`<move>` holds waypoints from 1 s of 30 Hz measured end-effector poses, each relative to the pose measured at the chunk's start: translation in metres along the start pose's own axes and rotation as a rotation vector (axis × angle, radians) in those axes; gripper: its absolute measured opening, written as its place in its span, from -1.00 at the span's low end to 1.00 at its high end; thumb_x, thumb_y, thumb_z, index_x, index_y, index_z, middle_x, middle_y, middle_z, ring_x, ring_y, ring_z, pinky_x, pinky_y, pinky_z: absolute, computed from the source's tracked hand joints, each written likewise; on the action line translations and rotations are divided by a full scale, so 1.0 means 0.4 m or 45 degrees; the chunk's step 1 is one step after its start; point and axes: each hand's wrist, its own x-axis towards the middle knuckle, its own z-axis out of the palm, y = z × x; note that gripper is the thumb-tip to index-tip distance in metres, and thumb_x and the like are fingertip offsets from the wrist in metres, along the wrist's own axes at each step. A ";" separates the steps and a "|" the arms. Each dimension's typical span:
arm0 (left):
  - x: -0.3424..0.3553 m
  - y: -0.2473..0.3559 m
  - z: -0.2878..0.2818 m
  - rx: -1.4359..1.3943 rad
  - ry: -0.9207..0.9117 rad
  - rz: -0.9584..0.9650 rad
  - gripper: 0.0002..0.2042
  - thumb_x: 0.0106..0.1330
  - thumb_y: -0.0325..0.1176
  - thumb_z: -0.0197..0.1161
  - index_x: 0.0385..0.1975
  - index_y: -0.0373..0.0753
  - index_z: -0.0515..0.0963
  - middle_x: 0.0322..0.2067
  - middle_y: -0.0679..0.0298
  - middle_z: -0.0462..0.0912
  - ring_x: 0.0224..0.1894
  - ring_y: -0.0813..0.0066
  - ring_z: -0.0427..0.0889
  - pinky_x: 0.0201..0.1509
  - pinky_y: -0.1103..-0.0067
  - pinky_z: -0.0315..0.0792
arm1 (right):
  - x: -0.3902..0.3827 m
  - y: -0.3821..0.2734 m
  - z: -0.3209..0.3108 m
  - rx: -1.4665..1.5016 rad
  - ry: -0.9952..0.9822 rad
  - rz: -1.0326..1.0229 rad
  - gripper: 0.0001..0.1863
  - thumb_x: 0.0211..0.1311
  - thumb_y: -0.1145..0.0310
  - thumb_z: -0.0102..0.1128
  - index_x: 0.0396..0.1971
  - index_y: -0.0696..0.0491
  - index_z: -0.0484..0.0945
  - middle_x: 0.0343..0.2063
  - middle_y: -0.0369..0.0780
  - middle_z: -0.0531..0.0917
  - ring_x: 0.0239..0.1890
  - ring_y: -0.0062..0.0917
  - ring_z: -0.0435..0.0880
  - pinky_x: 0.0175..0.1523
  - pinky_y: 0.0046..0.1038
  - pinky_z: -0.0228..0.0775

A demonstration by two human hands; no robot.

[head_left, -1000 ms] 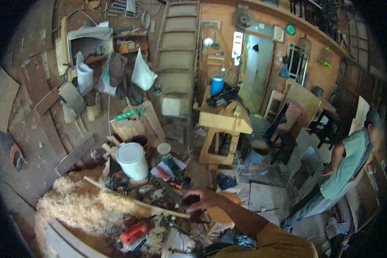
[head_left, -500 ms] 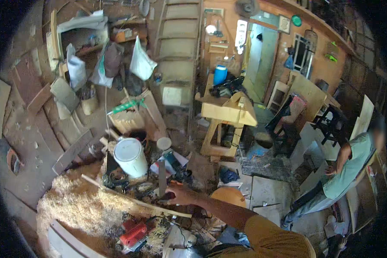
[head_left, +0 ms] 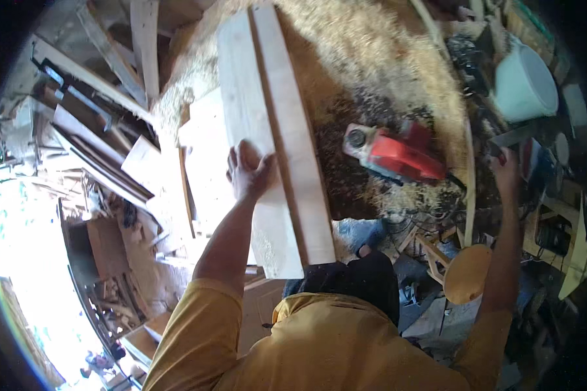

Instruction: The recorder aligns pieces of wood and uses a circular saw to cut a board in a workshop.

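Two long pale wooden boards [head_left: 254, 117] [head_left: 292, 130] lie side by side, running away from me. My left hand [head_left: 248, 169] rests on the left board, fingers apart. At the right, my right hand [head_left: 505, 166] is closed on a flat grey tool [head_left: 515, 135], whose exact kind I cannot make out. A red electric planer [head_left: 401, 156] with a dark cord lies on the shavings between the boards and that hand, beside a long thin wooden strip [head_left: 469, 195].
Wood shavings [head_left: 398, 45] spread beyond the boards. A white bucket [head_left: 522, 81] stands upper right. Loose planks [head_left: 91, 150] and scrap wood are piled at the left, near a bright opening [head_left: 23, 254]. A round wooden disc [head_left: 466, 274] sits lower right.
The view has swung down and round to the boards; the co-worker is out of view. My left hand now shows, on a board; my right hand, which reached among the clutter, holds the grey tool.
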 end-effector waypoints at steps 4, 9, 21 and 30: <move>0.026 -0.054 0.017 0.013 0.008 0.033 -0.13 0.00 0.28 0.15 0.28 -0.06 0.08 0.30 0.05 0.00 0.36 0.17 -0.09 0.35 0.18 -0.21 | -0.083 -0.089 0.037 -0.419 0.344 -0.332 -0.65 0.21 0.31 0.13 -0.04 0.11 0.45 -0.19 -0.09 0.59 -0.11 -0.28 0.56 0.00 -0.36 0.35; 0.023 -0.066 0.010 0.031 0.032 0.031 -0.16 0.01 0.29 0.11 0.27 -0.01 0.06 0.28 0.04 0.03 0.35 0.14 -0.06 0.33 0.12 -0.16 | -0.471 -0.285 0.172 0.516 0.005 -0.253 -0.82 0.22 0.35 0.04 -0.23 0.08 0.50 -0.39 -0.20 0.58 -0.30 -0.42 0.56 -0.17 -0.41 0.37; -0.167 -0.505 -0.085 -0.085 -0.317 0.949 -0.07 -0.14 -0.12 0.45 0.27 -0.15 0.06 0.29 -0.06 -0.01 0.34 -0.03 -0.06 0.30 0.09 -0.05 | -0.905 -0.644 0.469 0.975 -0.380 0.062 -0.55 0.30 0.28 -0.04 0.14 0.12 0.29 -0.02 -0.01 0.51 0.00 -0.27 0.52 0.03 -0.40 0.34; -0.347 -0.723 -0.146 0.329 -0.398 0.879 -0.03 -0.23 -0.15 0.47 0.26 -0.11 0.06 0.30 0.01 0.01 0.36 0.00 -0.08 0.29 0.00 -0.17 | -0.908 -0.696 0.505 1.000 -0.043 0.056 -0.62 0.29 0.30 -0.03 0.04 0.14 0.43 -0.09 -0.05 0.57 -0.07 -0.38 0.57 0.00 -0.46 0.37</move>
